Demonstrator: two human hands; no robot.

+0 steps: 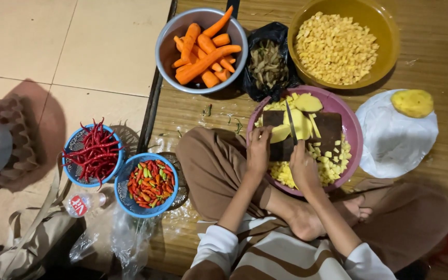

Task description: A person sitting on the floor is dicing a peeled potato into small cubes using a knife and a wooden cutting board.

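A pink basin (352,129) holds a dark cutting board (330,128) with yellow potato slices (301,123) and cubes (333,165) around it. My left hand (259,150) presses on a potato slice at the board's left end. My right hand (303,166) grips a knife (290,122), whose blade points away from me across the slices. I sit cross-legged on a woven mat, with my brown trousers and bare foot below the basin.
Behind the basin stand a metal bowl of carrots (201,49), a black bag of peelings (268,63) and a yellow bowl of potato cubes (336,47). A peeled potato (413,102) lies on white plastic. Two blue baskets of chillies (93,153) (149,184) sit left.
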